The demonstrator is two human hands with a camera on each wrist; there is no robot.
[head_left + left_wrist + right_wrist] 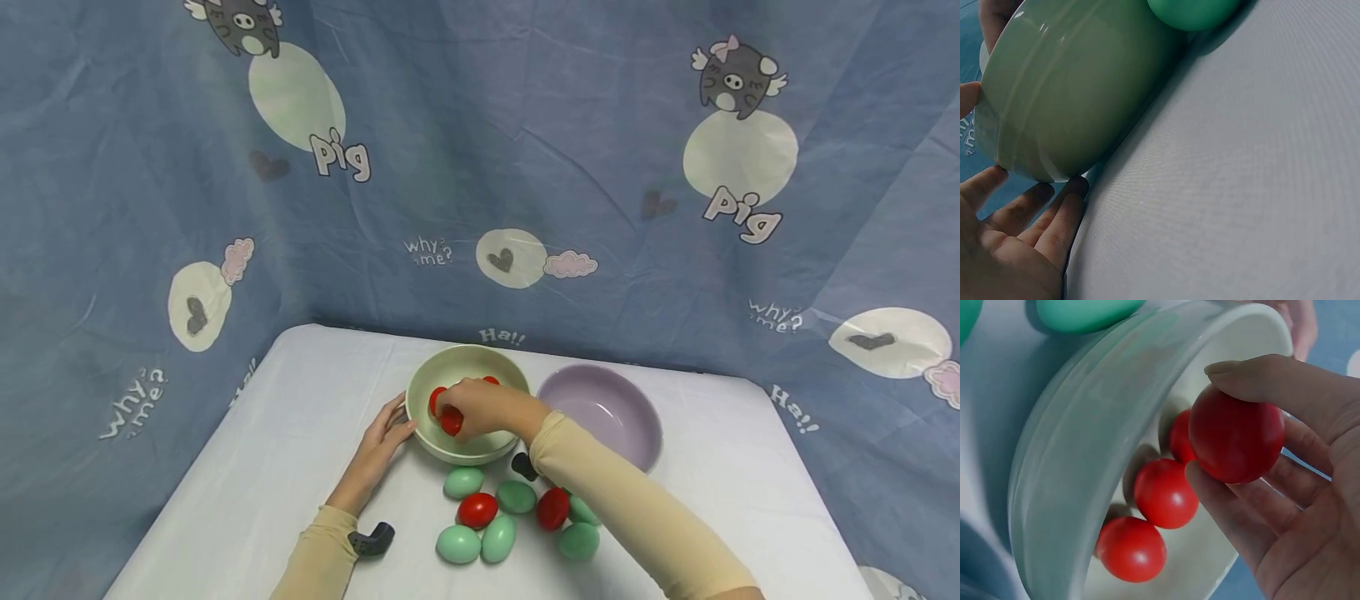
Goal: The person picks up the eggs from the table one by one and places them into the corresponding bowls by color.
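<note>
Left hand (pixel 1016 247) against green bowl (pixel 1072 87)

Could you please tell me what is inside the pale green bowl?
At least three red eggs lie inside the pale green bowl; the right hand holds another red egg over them. The hand and bowl wall cover part of the interior, so I cannot rule out more.

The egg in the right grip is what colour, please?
The egg is red, clearest in the right wrist view.
</note>
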